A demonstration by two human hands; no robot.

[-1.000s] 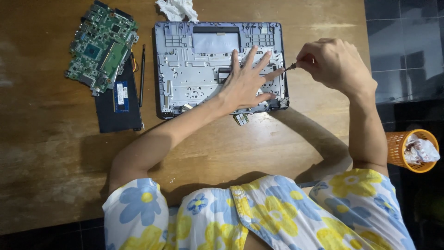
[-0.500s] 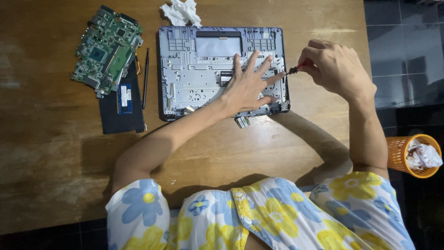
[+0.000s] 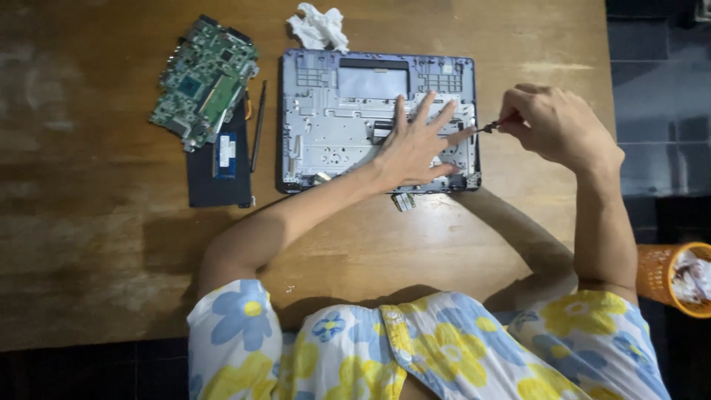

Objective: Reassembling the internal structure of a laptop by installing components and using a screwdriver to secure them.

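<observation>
An opened laptop shell (image 3: 337, 122), grey inside with a bluish rim, lies on the wooden table (image 3: 89, 244). My left hand (image 3: 418, 144) rests flat on its right half, fingers spread. My right hand (image 3: 552, 126) is curled around a small screwdriver (image 3: 492, 126) whose tip points at the shell's right edge, close to my left fingertips. A small loose part (image 3: 404, 201) lies just below the shell's front edge.
A green circuit board (image 3: 206, 81) lies at the upper left, partly over a dark flat panel (image 3: 218, 167) carrying a blue memory stick (image 3: 225, 154). A thin black tool (image 3: 258, 126) lies beside them. Crumpled white tissue (image 3: 318, 28) sits above the shell. An orange basket (image 3: 670, 278) stands right.
The view has drifted slightly, so everything sits a little to the right in frame. Both hands stay in the same pose on the shell and the screwdriver.
</observation>
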